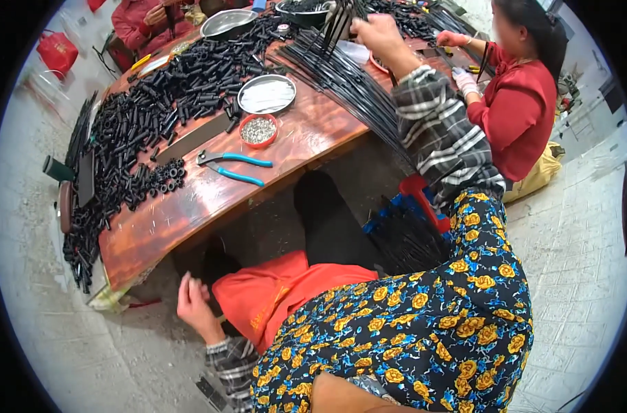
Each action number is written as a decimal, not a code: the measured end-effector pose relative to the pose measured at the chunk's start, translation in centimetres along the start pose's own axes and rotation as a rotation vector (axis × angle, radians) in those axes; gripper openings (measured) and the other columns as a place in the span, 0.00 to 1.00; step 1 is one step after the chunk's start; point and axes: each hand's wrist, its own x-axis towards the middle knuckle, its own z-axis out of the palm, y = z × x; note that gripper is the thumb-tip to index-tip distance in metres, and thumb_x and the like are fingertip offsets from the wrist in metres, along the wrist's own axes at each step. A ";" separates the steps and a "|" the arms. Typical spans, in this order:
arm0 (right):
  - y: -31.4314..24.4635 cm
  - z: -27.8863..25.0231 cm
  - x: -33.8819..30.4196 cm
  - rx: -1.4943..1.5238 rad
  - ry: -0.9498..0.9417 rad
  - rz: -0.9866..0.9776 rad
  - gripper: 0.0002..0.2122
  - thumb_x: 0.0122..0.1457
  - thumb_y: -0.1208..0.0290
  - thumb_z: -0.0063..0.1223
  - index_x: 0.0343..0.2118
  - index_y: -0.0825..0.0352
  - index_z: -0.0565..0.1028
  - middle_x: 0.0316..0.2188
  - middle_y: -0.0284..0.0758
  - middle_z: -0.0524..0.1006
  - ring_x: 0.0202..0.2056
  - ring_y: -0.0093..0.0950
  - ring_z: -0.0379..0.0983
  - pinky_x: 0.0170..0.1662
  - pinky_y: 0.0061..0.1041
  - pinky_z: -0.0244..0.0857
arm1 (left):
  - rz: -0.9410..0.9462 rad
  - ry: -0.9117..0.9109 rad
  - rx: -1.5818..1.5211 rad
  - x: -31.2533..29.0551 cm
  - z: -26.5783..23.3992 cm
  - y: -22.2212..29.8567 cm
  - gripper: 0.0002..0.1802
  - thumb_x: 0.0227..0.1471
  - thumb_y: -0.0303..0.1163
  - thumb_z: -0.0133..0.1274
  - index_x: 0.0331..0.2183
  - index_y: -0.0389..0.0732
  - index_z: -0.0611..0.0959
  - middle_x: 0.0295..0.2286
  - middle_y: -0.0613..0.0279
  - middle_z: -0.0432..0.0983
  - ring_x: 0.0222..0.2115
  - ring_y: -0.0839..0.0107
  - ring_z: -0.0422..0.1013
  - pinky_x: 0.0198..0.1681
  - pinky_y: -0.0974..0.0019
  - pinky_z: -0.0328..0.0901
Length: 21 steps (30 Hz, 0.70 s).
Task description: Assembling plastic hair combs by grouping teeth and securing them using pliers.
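Observation:
My right hand (pixel 381 36) is raised over the far right of the table, its fingers closed on several thin black rods (pixel 336 27) that stand up from it. Beneath it a long bundle of similar black rods (pixel 351 82) lies across the table's right end. My left hand (pixel 195 306) hangs low beside the table's near edge, fingers apart and nothing visible in it. Closest to that hand is an orange-red cloth (pixel 262 296) across my lap. Pliers with blue handles (pixel 238 166) rest near the table's front edge.
A heap of short black tubes (pixel 162 100) covers much of the table (pixel 327 131). Beside it are a metal dish of white pieces (pixel 266 95) and a red dish of small metal parts (pixel 259 131). A co-worker in red (pixel 516 103) sits at right. A red-and-blue crate (pixel 423 199) stands below.

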 end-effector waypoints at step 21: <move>-2.6 8.8 -5.0 0.736 0.363 -0.024 0.12 0.65 0.65 0.44 0.28 0.66 0.72 0.16 0.25 0.69 0.13 0.12 0.59 0.16 0.13 0.51 | 0.940 -0.369 0.584 3.4 20.5 6.5 0.13 0.40 0.33 0.63 0.31 0.41 0.80 0.48 0.38 0.61 0.54 0.37 0.54 0.55 0.45 0.53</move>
